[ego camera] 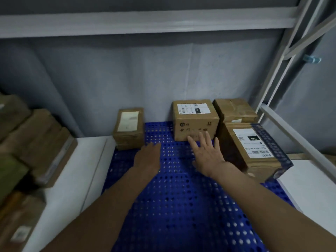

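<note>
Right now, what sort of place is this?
Probably a parcel storeroom or courier depot: the 102 box and 150 box carry shipping labels, on a blue perforated pallet beside grey metal racking.

A person's left hand [148, 159] and right hand [208, 157] are bare; behind each wrist, a bare forearm reaches the frame's edge.

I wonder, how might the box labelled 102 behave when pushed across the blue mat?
The box labelled 102 looks stiff: its cardboard edges are square. Squat and flat-based, it should slide rather than tip, though the perforated blue mat may drag.
</note>
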Tool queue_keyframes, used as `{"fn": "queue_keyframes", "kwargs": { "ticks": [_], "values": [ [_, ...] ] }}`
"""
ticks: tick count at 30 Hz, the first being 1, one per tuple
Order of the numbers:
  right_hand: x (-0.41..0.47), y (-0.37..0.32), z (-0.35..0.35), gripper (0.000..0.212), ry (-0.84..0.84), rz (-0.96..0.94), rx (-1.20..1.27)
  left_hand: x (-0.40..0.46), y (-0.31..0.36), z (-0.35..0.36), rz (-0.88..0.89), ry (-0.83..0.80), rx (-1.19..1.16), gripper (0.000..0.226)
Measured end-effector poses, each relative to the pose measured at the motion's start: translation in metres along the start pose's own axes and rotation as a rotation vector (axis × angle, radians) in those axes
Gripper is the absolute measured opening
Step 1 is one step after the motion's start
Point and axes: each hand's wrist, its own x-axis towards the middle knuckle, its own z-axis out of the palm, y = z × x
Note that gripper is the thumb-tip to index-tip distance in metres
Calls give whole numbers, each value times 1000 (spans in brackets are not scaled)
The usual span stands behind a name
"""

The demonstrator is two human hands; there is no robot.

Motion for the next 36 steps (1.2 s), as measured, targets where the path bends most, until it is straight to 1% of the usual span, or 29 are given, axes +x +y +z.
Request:
{"fn": "queue_keyframes", "kwargs": {
  "ticks": [2, 3, 4, 7, 12, 14, 17, 21, 23, 27, 32, 36],
  "values": [
    [-21, -15, -6, 83, -15, -37, 9, -32, -13, -3, -11, 34, -5, 21],
    [-32, -23, -9, 82, -23, -56, 13, -49, -20, -6, -25, 63, -3, 16],
    [-43, -31, -13, 82, -27, -76, 14, -68, -26, -8, -44, 92, -2, 16],
    [-75, -58, -24, 81, -10, -148, 21, -129, -46, -18, -122, 153, -16, 22],
    [-114, -111, -39, 82, 55, -304, -10, -220, -89, -37, -317, 207, 111, 41],
    [-127, -135, -46, 81, 82, -367, -14, -253, -103, -47, -383, 235, 145, 40],
    [-145, -170, -55, 80, 118, -461, -6, -302, -123, -61, -474, 265, 136, 31],
    [-169, -213, -69, 70, 201, -586, 29, -353, -145, -82, -573, 304, 71, 35],
    [-179, -234, -76, 69, 230, -633, 41, -374, -158, -90, -609, 336, 50, 36],
    [-191, -279, -88, 73, 235, -691, 53, -405, -197, -97, -660, 382, 49, 38],
    [-194, -343, -104, 60, 324, -775, 101, -426, -257, -112, -725, 416, 25, 37],
    [-194, -401, -131, 73, 326, -804, 118, -433, -314, -135, -740, 457, -31, 38]
  ]
}}
